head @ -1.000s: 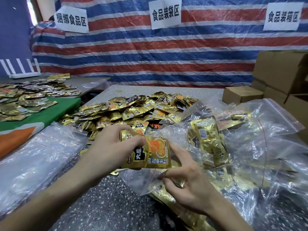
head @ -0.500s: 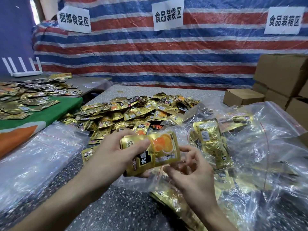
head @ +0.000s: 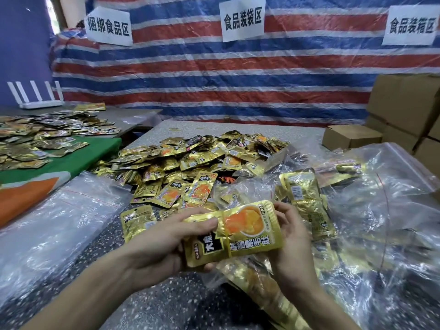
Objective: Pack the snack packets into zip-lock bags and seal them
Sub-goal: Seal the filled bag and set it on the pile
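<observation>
A bundle of gold snack packets [head: 240, 232], bound with a thin band, lies level in front of me with its orange picture facing up. My left hand [head: 164, 244] grips its left end, thumb on top. My right hand [head: 291, 236] holds its right end, fingers curled behind it. Under the bundle a clear zip-lock bag [head: 238, 194] with gold packets inside lies crumpled on the speckled table [head: 152, 303]. Behind it a large heap of loose gold packets [head: 190, 160] covers the table's middle.
Filled zip-lock bags [head: 371, 210] pile up on the right. Flat unused bags [head: 54, 220] lie on the left. Cardboard boxes [head: 402, 110] stand at the right rear. A green-covered side table [head: 71, 158] with more packets and a white router [head: 35, 96] sits left.
Both hands have turned the bundle flatter and lifted it toward me. My right hand has left the bag's edge and come up to hold the bundle's right end.
</observation>
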### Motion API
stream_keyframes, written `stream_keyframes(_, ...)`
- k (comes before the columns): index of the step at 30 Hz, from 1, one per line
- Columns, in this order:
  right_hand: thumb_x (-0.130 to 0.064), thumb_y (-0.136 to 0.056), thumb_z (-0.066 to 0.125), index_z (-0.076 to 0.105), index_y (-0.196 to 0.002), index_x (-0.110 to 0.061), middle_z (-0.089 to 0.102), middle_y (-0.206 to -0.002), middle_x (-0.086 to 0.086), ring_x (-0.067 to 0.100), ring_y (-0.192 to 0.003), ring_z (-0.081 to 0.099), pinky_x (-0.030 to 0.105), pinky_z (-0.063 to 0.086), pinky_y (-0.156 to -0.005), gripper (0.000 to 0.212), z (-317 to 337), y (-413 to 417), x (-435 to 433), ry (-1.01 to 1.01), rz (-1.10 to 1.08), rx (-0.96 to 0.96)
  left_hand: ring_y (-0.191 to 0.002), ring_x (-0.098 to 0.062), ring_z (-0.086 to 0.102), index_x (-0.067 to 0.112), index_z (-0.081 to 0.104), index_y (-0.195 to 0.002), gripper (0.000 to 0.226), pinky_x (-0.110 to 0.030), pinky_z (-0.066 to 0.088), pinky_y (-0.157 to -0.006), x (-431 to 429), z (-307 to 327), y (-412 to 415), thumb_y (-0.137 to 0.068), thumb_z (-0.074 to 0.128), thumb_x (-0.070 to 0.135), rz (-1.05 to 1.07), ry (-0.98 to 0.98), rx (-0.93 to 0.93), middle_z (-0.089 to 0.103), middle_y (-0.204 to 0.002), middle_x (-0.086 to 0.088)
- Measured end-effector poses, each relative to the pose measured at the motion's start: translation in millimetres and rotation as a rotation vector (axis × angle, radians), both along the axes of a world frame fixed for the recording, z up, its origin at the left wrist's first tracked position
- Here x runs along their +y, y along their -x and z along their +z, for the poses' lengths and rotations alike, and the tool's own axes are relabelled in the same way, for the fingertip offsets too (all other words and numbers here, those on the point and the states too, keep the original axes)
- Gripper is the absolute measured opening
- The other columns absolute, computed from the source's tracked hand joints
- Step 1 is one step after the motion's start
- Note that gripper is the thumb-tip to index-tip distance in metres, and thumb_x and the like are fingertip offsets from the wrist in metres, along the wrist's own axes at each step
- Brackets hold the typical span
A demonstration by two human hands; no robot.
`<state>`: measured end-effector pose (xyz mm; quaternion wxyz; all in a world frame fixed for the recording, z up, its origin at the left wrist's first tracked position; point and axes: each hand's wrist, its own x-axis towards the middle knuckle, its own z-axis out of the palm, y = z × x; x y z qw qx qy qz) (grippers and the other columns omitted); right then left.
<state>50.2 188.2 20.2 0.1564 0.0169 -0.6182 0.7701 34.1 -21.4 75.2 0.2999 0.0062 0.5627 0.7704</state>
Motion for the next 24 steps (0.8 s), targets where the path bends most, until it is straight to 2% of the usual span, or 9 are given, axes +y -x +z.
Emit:
stream_keyframes(4,0.007,-0.042,0.089,0.073,-0.086,-0.022,0.075,-0.099,0.004,0.023,-0.088,0.075,0.026,0.057,-0.053,0.055,6.0,4.1,8.6,0.221,0.193,-0.099,-0.075,-0.027,0.073,0.011,0.075,-0.099,0.028,-0.036,0.058,-0.052,-7.5,-2.2,7.8,-0.073,0.079,0.019,0.066,0.049,0.081,0.074,-0.105,-0.017)
stream_keyframes(7,0.013,-0.049,0.078,0.072,-0.084,-0.009,0.072,-0.094,0.011,0.023,-0.07,0.071,0.021,0.053,-0.047,0.042,4.4,7.2,11.0,0.379,0.185,-0.168,-0.076,-0.028,0.074,0.005,0.065,-0.109,0.048,-0.037,0.058,-0.052,-12.0,-1.9,9.9,-0.068,0.081,0.022,0.171,0.109,0.19,0.075,-0.097,-0.016)
stream_keyframes(9,0.013,-0.052,0.076,0.073,-0.08,-0.009,0.07,-0.093,0.01,0.022,-0.069,0.063,0.021,0.054,-0.05,0.036,3.8,8.3,10.5,0.412,0.169,-0.187,-0.074,-0.03,0.074,0.004,0.064,-0.102,0.047,-0.038,0.058,-0.051,-14.8,1.4,8.3,-0.065,0.083,0.025,0.19,0.152,0.273,0.075,-0.093,-0.018)
stream_keyframes(12,0.008,-0.048,0.08,0.07,-0.073,-0.009,0.065,-0.08,0.008,0.022,-0.065,0.064,0.023,0.056,-0.054,0.032,5.1,5.8,8.4,0.448,0.111,-0.148,-0.062,-0.033,0.072,0.006,0.067,-0.087,0.039,-0.038,0.058,-0.047,-16.5,8.5,2.5,-0.06,0.084,0.028,0.232,0.261,0.428,0.074,-0.08,-0.018)
stream_keyframes(14,0.004,-0.049,0.081,0.067,-0.062,-0.014,0.066,-0.072,0.002,0.02,-0.063,0.065,0.024,0.057,-0.058,0.027,7.8,-0.2,5.2,0.356,0.045,-0.082,-0.059,-0.034,0.072,0.012,0.068,-0.083,0.033,-0.035,0.057,-0.045,-13.4,12.0,-3.4,-0.059,0.084,0.029,0.225,0.361,0.549,0.074,-0.075,-0.014)
stream_keyframes(17,0.001,-0.055,0.08,0.061,-0.054,-0.017,0.069,-0.082,-0.005,0.017,-0.077,0.071,0.029,0.06,-0.064,0.026,10.1,-7.6,1.3,0.148,-0.111,0.035,-0.06,-0.025,0.072,0.019,0.069,-0.078,0.021,-0.033,0.055,-0.043,-9.0,16.5,-9.4,-0.068,0.087,0.022,0.146,0.495,0.702,0.072,-0.081,-0.002)
stream_keyframes(20,0.013,-0.065,0.079,0.057,-0.056,-0.013,0.066,-0.086,-0.001,0.022,-0.083,0.067,0.037,0.06,-0.075,0.036,11.0,-9.8,1.5,-0.061,-0.328,0.213,-0.055,-0.022,0.068,0.019,0.068,-0.079,0.018,-0.033,0.053,-0.04,-6.0,18.3,-10.8,-0.075,0.084,0.013,0.063,0.554,0.769,0.067,-0.074,-0.002)
stream_keyframes(22,0.015,-0.068,0.077,0.055,-0.059,-0.01,0.064,-0.088,-0.001,0.019,-0.082,0.066,0.033,0.06,-0.073,0.035,9.8,-10.5,1.3,-0.151,-0.359,0.3,-0.052,-0.021,0.066,0.019,0.067,-0.078,0.016,-0.033,0.052,-0.039,-2.4,18.2,-11.8,-0.076,0.082,0.015,0.103,0.575,0.813,0.066,-0.07,0.0)
stream_keyframes(24,0.015,-0.071,0.077,0.057,-0.063,-0.014,0.064,-0.093,-0.003,0.017,-0.082,0.066,0.026,0.06,-0.072,0.035,7.9,-12.2,-0.3,-0.21,-0.283,0.347,-0.055,-0.022,0.069,0.018,0.066,-0.077,0.016,-0.034,0.052,-0.039,-0.6,19.5,-11.0,-0.076,0.082,0.015,0.198,0.539,0.818,0.069,-0.072,0.001)
